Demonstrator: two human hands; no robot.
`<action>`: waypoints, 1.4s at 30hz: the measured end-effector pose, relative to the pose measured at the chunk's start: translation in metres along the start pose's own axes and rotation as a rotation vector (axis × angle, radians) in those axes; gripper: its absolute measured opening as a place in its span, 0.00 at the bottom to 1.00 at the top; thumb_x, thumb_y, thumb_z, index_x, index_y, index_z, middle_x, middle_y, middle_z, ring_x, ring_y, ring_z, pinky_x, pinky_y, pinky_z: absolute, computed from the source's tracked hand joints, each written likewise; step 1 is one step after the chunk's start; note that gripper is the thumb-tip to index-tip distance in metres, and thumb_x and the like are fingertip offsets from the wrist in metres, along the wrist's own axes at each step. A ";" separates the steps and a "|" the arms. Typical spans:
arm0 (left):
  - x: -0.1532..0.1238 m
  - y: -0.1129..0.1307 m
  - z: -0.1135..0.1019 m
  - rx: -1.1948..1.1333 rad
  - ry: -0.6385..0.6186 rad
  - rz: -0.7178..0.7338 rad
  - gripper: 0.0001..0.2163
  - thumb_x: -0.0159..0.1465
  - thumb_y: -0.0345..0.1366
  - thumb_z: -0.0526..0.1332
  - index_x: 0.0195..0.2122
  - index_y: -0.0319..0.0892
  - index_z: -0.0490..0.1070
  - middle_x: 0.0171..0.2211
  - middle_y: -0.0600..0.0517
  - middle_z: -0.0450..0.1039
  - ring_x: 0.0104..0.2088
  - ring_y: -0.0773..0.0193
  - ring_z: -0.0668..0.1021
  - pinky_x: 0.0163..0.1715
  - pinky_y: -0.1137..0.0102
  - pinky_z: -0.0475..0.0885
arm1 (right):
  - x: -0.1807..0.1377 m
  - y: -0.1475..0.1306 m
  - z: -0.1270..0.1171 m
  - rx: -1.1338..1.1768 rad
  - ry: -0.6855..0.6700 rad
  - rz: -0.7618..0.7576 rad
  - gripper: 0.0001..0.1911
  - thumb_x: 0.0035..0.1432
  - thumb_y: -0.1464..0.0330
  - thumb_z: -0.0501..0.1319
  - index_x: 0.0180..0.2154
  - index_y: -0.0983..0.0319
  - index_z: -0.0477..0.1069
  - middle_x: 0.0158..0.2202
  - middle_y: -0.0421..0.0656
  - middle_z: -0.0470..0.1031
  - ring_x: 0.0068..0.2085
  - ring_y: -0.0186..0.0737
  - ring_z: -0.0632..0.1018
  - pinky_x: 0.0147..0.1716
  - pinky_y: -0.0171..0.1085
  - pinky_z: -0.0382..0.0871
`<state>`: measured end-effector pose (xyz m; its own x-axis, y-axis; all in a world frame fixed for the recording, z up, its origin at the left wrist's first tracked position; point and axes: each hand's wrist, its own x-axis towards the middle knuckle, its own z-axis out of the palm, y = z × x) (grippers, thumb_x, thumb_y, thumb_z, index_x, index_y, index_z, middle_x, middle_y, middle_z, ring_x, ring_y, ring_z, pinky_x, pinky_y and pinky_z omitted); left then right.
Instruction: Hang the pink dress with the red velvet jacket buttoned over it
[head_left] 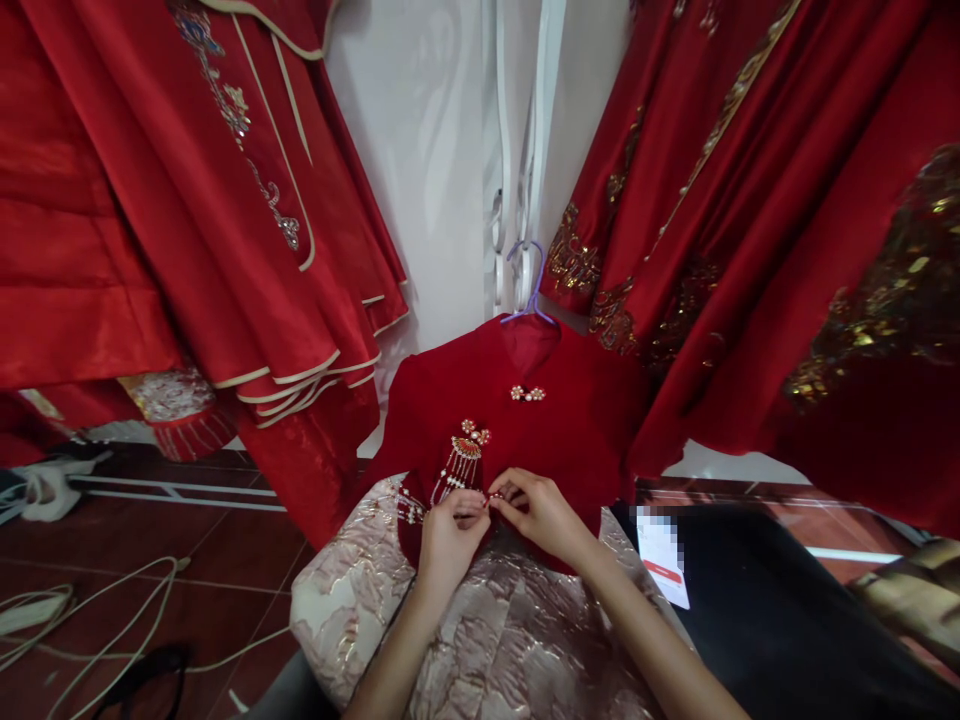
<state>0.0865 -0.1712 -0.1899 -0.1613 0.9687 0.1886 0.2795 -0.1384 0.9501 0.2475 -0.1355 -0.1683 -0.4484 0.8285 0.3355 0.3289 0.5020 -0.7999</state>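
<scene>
My left hand (448,530) and right hand (541,512) both pinch the red jacket (577,425) just beside its tassel ornament (461,458). The jacket lies over the brocade cushion (337,600), probably to keep the cloth flat.

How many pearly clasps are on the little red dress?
2 show: a collar clasp and a tasselled clasp lower down. The left hand and right hand below may hide another.

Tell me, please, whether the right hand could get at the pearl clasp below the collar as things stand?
Probably yes: the pearl clasp lies uncovered on the red garment, just beyond the right hand, with nothing between them.
</scene>
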 end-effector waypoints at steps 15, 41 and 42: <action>0.007 0.001 -0.001 0.079 -0.078 0.024 0.06 0.51 0.27 0.61 0.31 0.40 0.75 0.29 0.49 0.79 0.29 0.62 0.81 0.34 0.68 0.77 | 0.000 0.006 -0.003 -0.025 -0.024 -0.026 0.07 0.60 0.69 0.58 0.39 0.60 0.73 0.35 0.42 0.74 0.34 0.35 0.77 0.34 0.33 0.73; -0.001 0.008 -0.010 0.580 -0.061 0.408 0.05 0.59 0.34 0.63 0.37 0.45 0.71 0.41 0.50 0.66 0.45 0.56 0.70 0.48 0.59 0.65 | -0.017 -0.017 -0.033 -0.668 0.030 0.002 0.18 0.49 0.69 0.66 0.45 0.54 0.75 0.69 0.43 0.41 0.68 0.62 0.41 0.62 0.62 0.44; -0.001 0.008 -0.010 0.588 -0.064 0.414 0.04 0.59 0.35 0.63 0.36 0.45 0.71 0.42 0.50 0.66 0.45 0.56 0.70 0.48 0.59 0.65 | -0.015 -0.016 -0.031 -0.662 0.032 0.003 0.17 0.50 0.69 0.66 0.44 0.54 0.75 0.70 0.44 0.41 0.68 0.62 0.40 0.62 0.62 0.42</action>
<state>0.0793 -0.1754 -0.1797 0.1186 0.8734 0.4723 0.7720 -0.3802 0.5093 0.2748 -0.1485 -0.1458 -0.4254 0.8318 0.3566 0.7759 0.5380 -0.3295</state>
